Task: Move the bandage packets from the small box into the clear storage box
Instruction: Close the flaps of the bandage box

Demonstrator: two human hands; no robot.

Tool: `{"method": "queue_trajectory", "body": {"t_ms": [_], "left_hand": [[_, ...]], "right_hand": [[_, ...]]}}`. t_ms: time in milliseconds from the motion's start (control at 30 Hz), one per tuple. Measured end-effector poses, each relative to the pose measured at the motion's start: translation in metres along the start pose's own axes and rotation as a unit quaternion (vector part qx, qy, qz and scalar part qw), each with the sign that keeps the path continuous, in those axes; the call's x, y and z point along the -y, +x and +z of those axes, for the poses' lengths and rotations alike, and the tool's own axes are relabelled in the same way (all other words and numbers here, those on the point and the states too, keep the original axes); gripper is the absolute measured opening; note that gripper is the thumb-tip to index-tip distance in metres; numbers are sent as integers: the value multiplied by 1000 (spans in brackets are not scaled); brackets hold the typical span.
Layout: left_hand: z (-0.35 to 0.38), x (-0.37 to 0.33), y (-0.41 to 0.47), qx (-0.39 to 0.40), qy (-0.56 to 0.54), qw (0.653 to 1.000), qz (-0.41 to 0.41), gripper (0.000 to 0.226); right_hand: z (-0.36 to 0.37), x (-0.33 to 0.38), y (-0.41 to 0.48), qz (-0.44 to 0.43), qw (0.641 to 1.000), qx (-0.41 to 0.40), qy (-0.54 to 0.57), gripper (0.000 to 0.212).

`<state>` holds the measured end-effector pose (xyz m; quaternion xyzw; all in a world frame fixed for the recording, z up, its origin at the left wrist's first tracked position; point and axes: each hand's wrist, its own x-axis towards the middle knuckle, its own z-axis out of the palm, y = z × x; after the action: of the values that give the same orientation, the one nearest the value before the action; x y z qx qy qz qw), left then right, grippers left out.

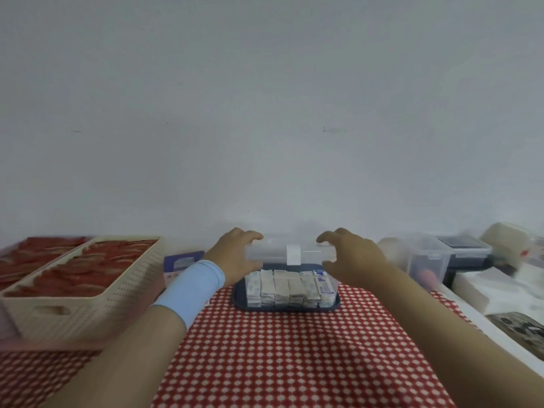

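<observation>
Left hand (pixel 235 254) & right hand (pixel 350 260) each pinch one end of the lid (pixel 291 251) above the clear storage box (pixel 333 285), prob. to seat it level over the upright bandage packets (pixel 290 287).

Arms extended forward; left hand (pixel 235 256) and right hand (pixel 351 259) curl fingers (pixel 253 234) round storage box lid (pixel 275 252) ends.

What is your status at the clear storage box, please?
Left hand and right hand grip translucent plastic lid by its ends. Clear storage box on dark blue tray, full of white bandage packets. Nothing blocking.
</observation>
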<state>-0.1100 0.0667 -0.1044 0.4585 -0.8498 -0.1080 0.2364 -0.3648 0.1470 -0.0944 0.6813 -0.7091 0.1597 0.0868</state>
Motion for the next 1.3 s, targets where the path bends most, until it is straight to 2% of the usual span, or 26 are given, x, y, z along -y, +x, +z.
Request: {"method": "queue_trajectory", "body": {"t_ms": [200,300,433,633,833,933,1033,1100,1167,1300], "left_hand": [[4,-3,-11,45,110,993,19,67],[6,-5,-12,43,146,988,31,65],[8,-14,-9,50,135,989,39,64],[10,-23,-4,29,158,987,23,53],[12,-25,-5,22,156,987,11,54],[8,-22,-10,44,109,993,5,57],[-5,-13,-20,-5,76,997,5,48],[-20,-1,-30,-69,85,994,-10,41],[-37,20,-42,-108,88,988,-65,40],[-55,54,-56,-104,22,978,-180,49]], "right_hand": [[8,9,-15,-27,996,20,-79,55],[11,22,-14,-51,997,22,-58,61],[16,40,-8,-97,994,48,21,55],[24,47,-4,-84,996,19,-3,48],[26,52,-5,-82,996,21,-18,47],[19,57,-4,-77,994,52,-54,54],[8,74,-1,-73,990,51,-113,69],[3,93,2,-83,992,37,-84,67],[2,120,6,-105,993,45,-14,61],[8,173,18,-127,978,77,145,52]]}}
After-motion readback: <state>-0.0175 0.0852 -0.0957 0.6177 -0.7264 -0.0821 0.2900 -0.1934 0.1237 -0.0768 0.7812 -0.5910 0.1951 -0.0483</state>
